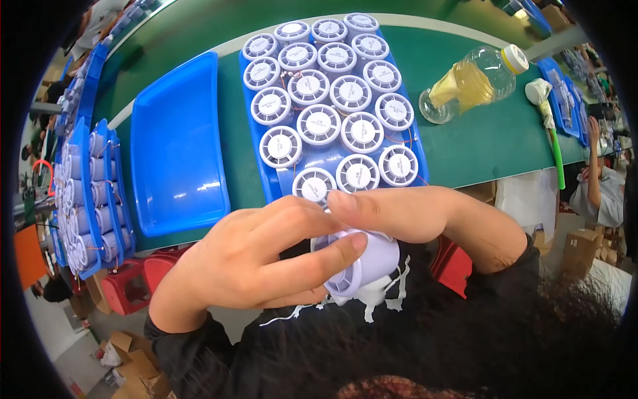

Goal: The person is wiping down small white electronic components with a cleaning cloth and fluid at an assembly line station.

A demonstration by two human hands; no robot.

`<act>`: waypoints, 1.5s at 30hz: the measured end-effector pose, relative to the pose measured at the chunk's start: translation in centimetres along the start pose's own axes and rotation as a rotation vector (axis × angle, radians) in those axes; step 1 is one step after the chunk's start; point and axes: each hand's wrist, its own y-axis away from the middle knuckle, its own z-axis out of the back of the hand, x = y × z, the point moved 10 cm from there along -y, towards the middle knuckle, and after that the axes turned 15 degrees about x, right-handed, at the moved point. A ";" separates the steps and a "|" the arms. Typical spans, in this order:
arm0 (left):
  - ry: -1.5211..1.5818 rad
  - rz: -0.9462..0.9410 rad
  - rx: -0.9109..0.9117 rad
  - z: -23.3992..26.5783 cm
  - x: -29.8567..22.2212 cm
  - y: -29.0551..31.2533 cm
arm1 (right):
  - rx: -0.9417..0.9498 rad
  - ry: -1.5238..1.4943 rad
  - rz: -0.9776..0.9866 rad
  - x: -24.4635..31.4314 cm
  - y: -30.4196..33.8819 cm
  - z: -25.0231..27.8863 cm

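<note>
Close in front of my body is a white plastic cylindrical unit (380, 261), tilted, with a wider slotted rim at its lower left end. My left hand (266, 256) wraps round that rim end, fingers across it. Over its top lies my right hand (392, 209), thumb stretched toward the left hand's fingers; its other fingers are mostly hidden. Just beyond the hands, a blue tray (312, 158) carries several similar white units (362, 132) standing upright, with round white labels on slotted tops and thin orange wires between some. Torn white strips (369, 311) hang below the held unit.
Left of the full tray lies an empty blue tray (176, 146) on the green table (465, 156). A clear bottle (472, 83) with yellowish contents lies at the right, near a green-handled tool (548, 120). Stacked blue trays of white units (96, 199) stand far left.
</note>
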 end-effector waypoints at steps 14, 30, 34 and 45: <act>0.260 0.136 -0.672 0.7 6.6 5.3 | -1.008 -0.414 0.700 -1.1 10.1 3.6; 0.452 0.179 -0.715 -0.5 7.5 4.9 | -0.775 0.385 0.472 1.8 5.6 2.0; 0.465 0.169 -0.687 -0.3 6.8 4.7 | -0.853 0.794 0.507 2.7 5.9 0.5; -0.530 0.148 -0.254 0.2 0.3 0.9 | -0.696 -0.320 0.294 -1.8 3.7 5.8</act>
